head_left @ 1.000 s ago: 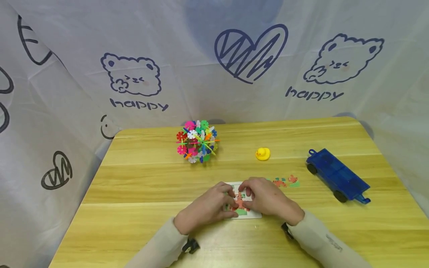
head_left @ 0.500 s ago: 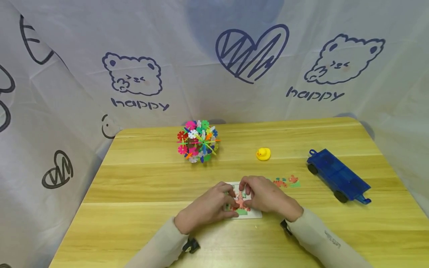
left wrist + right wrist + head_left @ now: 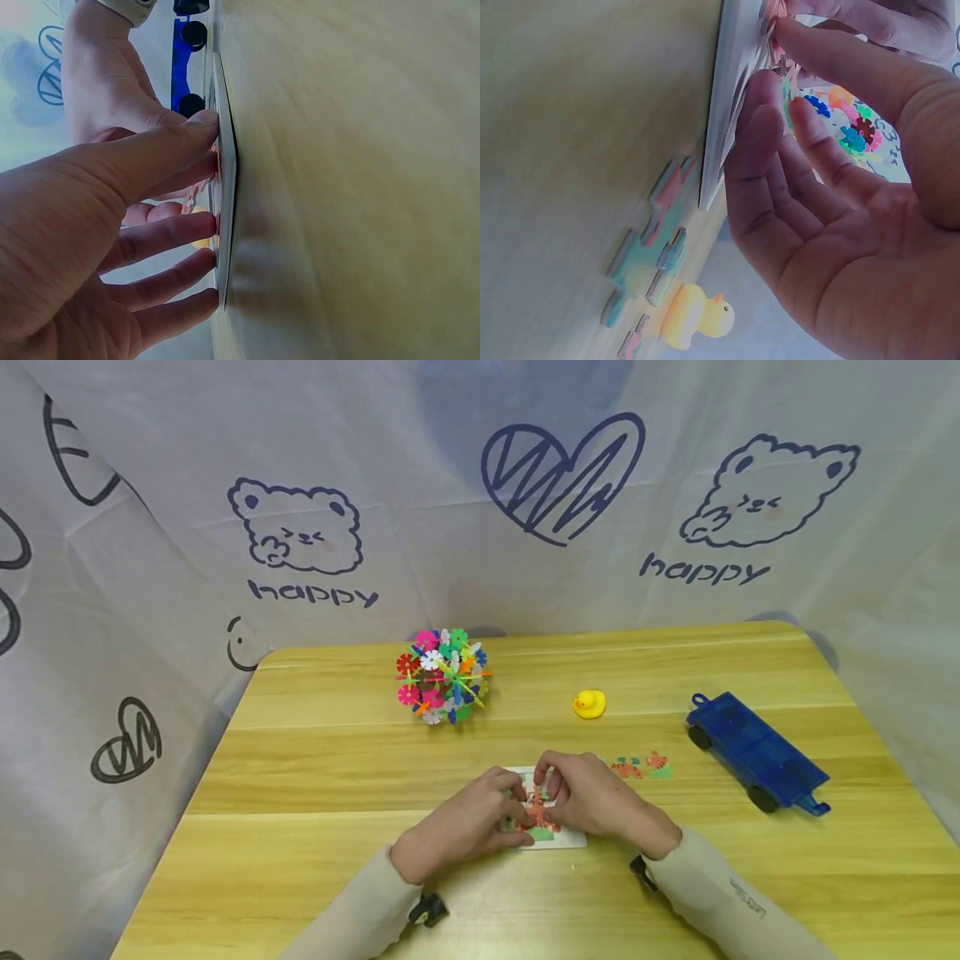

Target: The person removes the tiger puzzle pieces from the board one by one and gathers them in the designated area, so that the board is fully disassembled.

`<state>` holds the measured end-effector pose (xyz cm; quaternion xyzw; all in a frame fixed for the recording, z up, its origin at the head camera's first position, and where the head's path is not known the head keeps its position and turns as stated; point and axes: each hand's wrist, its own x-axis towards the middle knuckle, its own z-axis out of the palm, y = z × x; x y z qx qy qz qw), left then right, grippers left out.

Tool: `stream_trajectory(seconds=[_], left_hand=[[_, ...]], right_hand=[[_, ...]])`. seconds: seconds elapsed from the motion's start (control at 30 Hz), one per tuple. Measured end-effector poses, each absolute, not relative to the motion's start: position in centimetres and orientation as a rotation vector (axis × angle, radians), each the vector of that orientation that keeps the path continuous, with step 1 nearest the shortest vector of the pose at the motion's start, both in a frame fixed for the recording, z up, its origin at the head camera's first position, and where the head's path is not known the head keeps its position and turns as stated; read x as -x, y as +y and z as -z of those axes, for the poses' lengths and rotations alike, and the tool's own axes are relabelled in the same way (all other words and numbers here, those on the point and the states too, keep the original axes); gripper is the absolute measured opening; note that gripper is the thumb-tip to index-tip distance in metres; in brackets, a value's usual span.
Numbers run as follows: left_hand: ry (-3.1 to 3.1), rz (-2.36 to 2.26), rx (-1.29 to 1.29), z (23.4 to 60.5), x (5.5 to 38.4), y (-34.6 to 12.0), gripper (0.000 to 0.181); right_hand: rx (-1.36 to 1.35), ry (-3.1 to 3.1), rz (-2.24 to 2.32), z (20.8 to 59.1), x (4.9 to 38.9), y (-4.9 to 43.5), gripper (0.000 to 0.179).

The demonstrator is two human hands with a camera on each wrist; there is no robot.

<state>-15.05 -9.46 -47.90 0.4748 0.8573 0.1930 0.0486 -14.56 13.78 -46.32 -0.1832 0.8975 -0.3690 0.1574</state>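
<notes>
A white puzzle board (image 3: 573,841) lies on the table, with an orange-striped animal and green ground partly filled in on it. My left hand (image 3: 465,818) rests on the board's left side, fingers spread and nearly straight; in the left wrist view its thumb and fingertips touch the board along its edge. My right hand (image 3: 600,797) pinches a puzzle piece (image 3: 193,196) between thumb and fingers, tilted up from the board's upper middle. Fingers cover much of that piece. Loose orange and green puzzle pieces (image 3: 657,763) lie just beyond the right hand.
Behind the board stand a ball of colourful interlocking discs (image 3: 442,678) and a yellow toy duck (image 3: 589,704). A blue toy trailer (image 3: 757,752) with black wheels is at the right. A printed cloth (image 3: 435,502) hangs behind the wooden table (image 3: 315,860).
My right hand has shifted very slightly away from me and tilts the puzzle piece a little differently. The left hand and the board keep their places.
</notes>
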Motion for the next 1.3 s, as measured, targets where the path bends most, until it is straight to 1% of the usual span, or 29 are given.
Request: stream_trajectory(seconds=[0.23, 0.7, 0.87, 1.3], left_hand=[[2.618, -0.581, -1.441, 47.9, 15.1, -9.4, 0.016], [2.609, -0.581, -1.402, 47.7, 15.0, -9.4, 0.017], [2.609, -0.584, -1.396, 47.7, 15.0, -9.4, 0.018], [2.596, -0.596, -1.371, 47.7, 14.9, -9.4, 0.017]], right_hand=[[0.539, 2.572, 1.146, 46.5, 14.6, 14.0, 0.021], [0.519, 2.630, 1.192, 46.4, 14.4, 14.9, 0.014], [0.499, 2.673, 1.204, 46.0, 14.1, 15.7, 0.010], [0.397, 2.769, 1.179, 45.8, 13.4, 19.0, 0.007]])
